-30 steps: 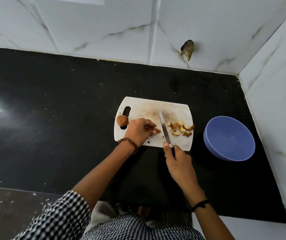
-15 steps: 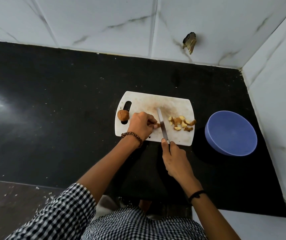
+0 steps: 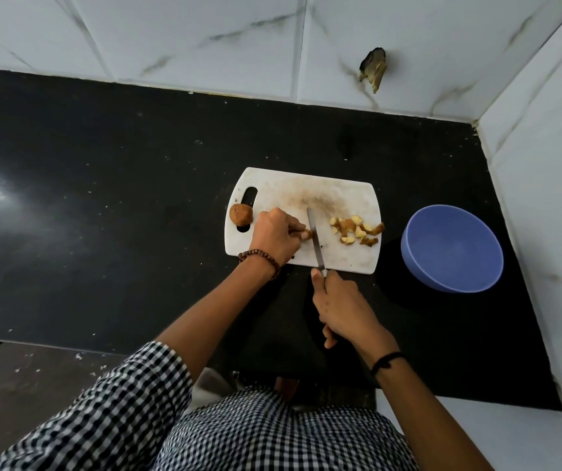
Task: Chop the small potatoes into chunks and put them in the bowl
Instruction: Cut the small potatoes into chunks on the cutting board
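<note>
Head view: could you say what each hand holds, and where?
Right hand: steel knife, by its handle; left hand: brown potato piece, by its left end.

One cam only: head-worn, wide-angle, straight lines bend twd the edges. Looks steeply down & a bit fwd, past wearer's checked shirt (image 3: pixel 272 433) at btm edge. Close range, arm's reach: cutting board (image 3: pixel 340 195) just right of centre, blue bowl (image 3: pixel 453 249) mid-right. Black counter (image 3: pixel 102 198) fills the middle band, tiled wall (image 3: pixel 204 39) runs across top & down right side, floor (image 3: pixel 17 385) at lower left.

Black countertop (image 3: pixel 102 198) — speckled; white marbled wall tiles (image 3: pixel 204 35); chipped hole (image 3: pixel 373 68)
</note>
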